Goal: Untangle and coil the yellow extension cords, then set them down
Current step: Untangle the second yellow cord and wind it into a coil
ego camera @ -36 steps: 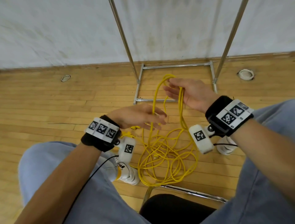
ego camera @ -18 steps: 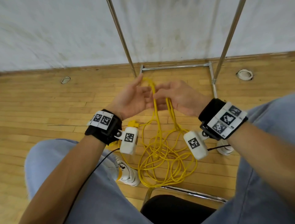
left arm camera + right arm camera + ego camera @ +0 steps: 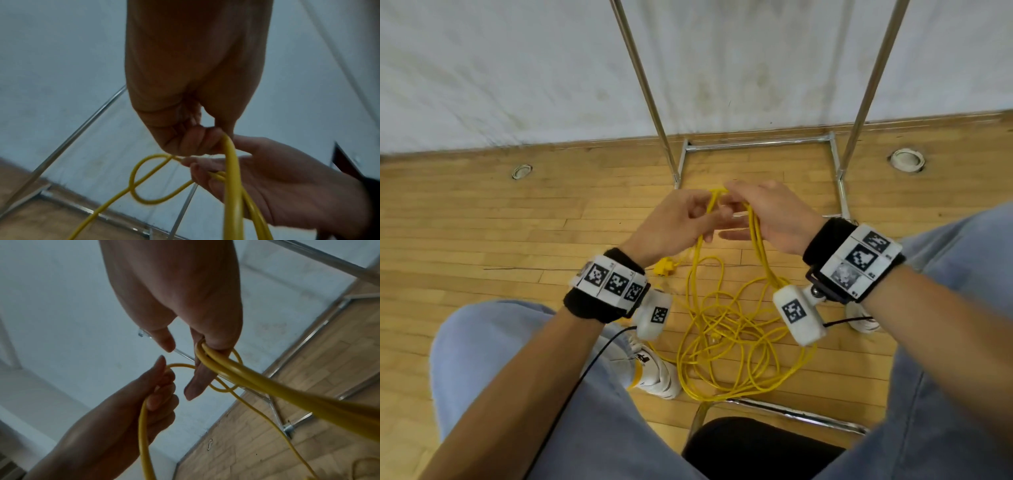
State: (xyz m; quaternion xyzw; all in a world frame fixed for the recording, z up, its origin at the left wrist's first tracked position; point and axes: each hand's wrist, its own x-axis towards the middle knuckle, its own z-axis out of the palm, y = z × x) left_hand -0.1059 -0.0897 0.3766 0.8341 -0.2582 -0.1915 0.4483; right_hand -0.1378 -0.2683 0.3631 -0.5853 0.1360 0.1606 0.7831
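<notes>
Both forearms reach forward over the knees, and the two hands meet in front of the body at about the same height. The left hand [image 3: 677, 224] is turned thumb-side up, its fingers curled round a strand of the cord [image 3: 722, 329], the back of the hand facing left. The right hand [image 3: 774, 214] faces it, palm turned inward; several strands run across its palm, pinched between thumb and forefinger, with the other fingers [image 3: 196, 382] stretched out toward the left hand. The fingertips of both hands nearly touch. Each wrist wears a black band with a white camera pod under it.
</notes>
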